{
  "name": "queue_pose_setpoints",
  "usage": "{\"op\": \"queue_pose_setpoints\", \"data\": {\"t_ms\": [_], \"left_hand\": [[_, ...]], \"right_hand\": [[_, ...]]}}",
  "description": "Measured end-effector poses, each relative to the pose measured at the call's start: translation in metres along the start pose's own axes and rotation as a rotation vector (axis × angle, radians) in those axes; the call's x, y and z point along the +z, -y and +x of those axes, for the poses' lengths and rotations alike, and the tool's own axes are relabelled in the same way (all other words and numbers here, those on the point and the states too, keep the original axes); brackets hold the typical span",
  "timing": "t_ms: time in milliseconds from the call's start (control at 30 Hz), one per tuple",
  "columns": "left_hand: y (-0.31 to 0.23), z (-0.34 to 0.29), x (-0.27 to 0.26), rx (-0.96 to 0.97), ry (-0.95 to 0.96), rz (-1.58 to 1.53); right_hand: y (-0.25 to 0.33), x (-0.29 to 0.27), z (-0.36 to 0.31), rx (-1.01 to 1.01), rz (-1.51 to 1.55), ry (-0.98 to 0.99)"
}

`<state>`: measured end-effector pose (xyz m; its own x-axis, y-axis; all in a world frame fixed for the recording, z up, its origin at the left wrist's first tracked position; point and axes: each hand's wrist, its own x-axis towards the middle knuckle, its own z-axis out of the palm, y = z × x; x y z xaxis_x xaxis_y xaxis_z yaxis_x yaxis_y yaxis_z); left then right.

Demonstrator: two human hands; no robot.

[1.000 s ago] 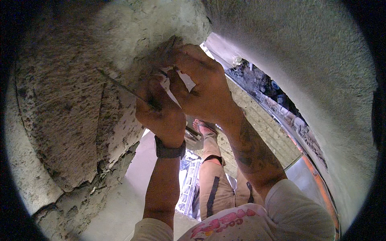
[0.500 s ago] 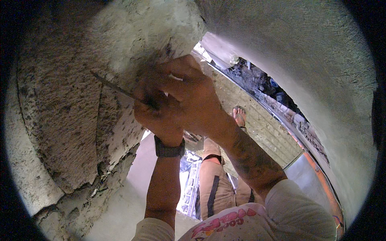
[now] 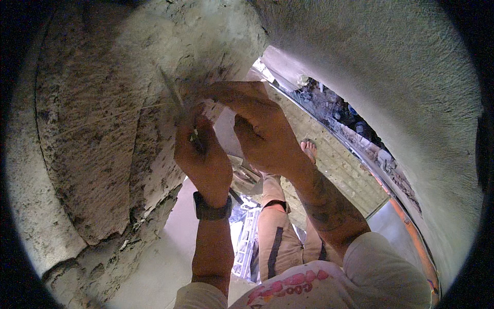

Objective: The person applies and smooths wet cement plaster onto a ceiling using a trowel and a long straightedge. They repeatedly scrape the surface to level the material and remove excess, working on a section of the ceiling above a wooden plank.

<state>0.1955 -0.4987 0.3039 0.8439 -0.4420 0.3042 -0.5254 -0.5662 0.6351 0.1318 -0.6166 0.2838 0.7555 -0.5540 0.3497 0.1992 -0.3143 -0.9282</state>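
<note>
My left hand (image 3: 203, 154), with a black watch on the wrist, grips a thin greyish rod (image 3: 175, 91); its tip points up toward the rough wall and is blurred. My right hand (image 3: 265, 126) is close beside it, fingers curled, the forefinger and thumb side reaching to the rod and left fingers. What the right fingertips pinch, if anything, is hidden. A pale thin string (image 3: 113, 114) runs from the left across the stone to my left hand. Both hands are raised in front of the rough, plastered stone wall (image 3: 92, 154).
A curved plastered surface (image 3: 391, 62) rises on the right. Far below are a plank platform (image 3: 339, 175), my bare foot (image 3: 309, 148), a ladder-like metal frame (image 3: 246, 247), and an orange pipe (image 3: 414, 237). Dark rubble (image 3: 334, 105) lies beyond the platform edge.
The hands have drawn apart, my right hand shifting right and a little down. The rod has turned from slanting left to pointing more upward. The string now shows.
</note>
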Motion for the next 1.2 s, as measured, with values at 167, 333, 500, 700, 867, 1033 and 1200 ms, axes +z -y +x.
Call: {"op": "queue_pose_setpoints", "data": {"t_ms": [167,333,500,700,867,1033,1200], "left_hand": [[-0.009,-0.003,-0.018,-0.017,0.017,0.081],[-0.013,-0.01,-0.023,-0.101,-0.029,-0.01],[-0.029,0.01,-0.005,0.034,-0.126,-0.152],[-0.037,0.02,-0.004,0.054,-0.097,-0.076],[-0.026,0.02,-0.004,0.081,-0.094,-0.254],[-0.031,0.025,-0.004,0.128,-0.089,-0.212],[-0.014,0.026,-0.002,0.102,-0.093,-0.185]], "right_hand": [[-0.014,0.002,-0.018,0.291,0.225,-0.072],[-0.032,0.01,-0.012,0.388,0.464,-0.107],[-0.039,0.024,0.005,0.563,0.992,-0.055],[-0.032,0.019,0.023,0.756,0.966,0.103],[-0.028,0.022,0.021,0.869,1.168,0.1],[-0.023,0.027,0.018,0.961,1.461,0.027],[-0.027,0.033,0.017,0.93,1.442,0.006]]}}
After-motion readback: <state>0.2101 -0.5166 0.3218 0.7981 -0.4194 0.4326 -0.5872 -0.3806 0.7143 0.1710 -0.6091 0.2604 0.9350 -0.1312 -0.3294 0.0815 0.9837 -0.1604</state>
